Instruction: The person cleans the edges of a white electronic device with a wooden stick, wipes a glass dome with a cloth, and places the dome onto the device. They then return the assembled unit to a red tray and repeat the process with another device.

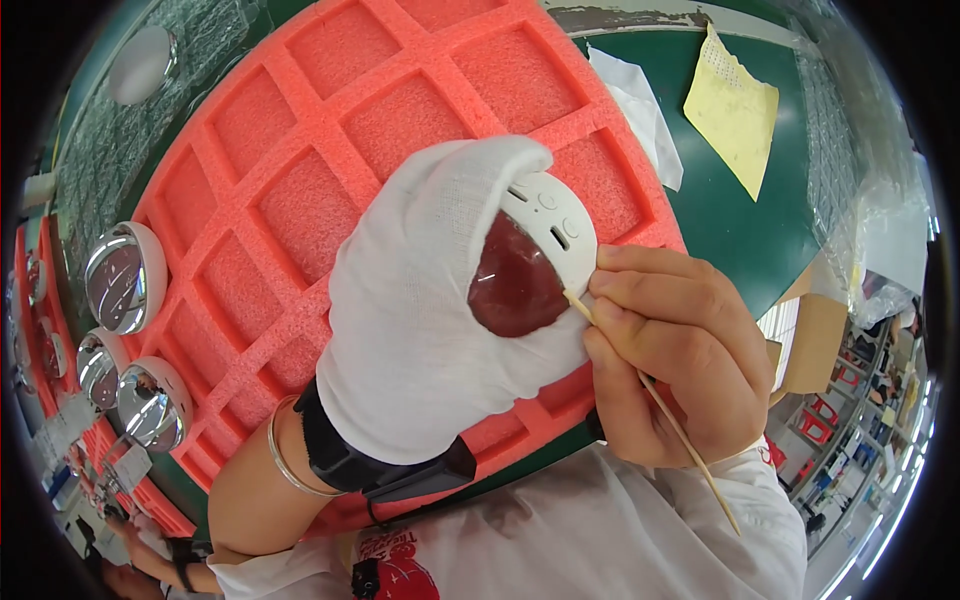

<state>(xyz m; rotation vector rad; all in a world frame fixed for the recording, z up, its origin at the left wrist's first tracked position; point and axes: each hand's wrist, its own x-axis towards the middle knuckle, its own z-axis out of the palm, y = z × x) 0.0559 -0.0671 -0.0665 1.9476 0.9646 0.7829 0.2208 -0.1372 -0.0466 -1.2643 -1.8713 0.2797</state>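
My left hand (440, 290), in a white glove, is closed around a rounded white device (553, 222). Its white side, with small button marks and slots, faces up beside a glossy dark red face (515, 280). Between the bare fingertips of my right hand (690, 345) is a thin wooden stick (682, 432). The stick's upper tip touches or nearly touches the seam where the dark red face meets the white shell. Its other end slants down to the right, past my palm. The glove hides the device's far side.
Under my hands lies a red foam tray (330, 115) with square pockets. White rounded units with mirrored faces (125, 278) stand at its left edge. On the green table (640, 75) are a yellow paper sheet (733, 110), a white sheet (640, 110) and clear bubble wrap (850, 170). A cardboard box (815, 345) is at right.
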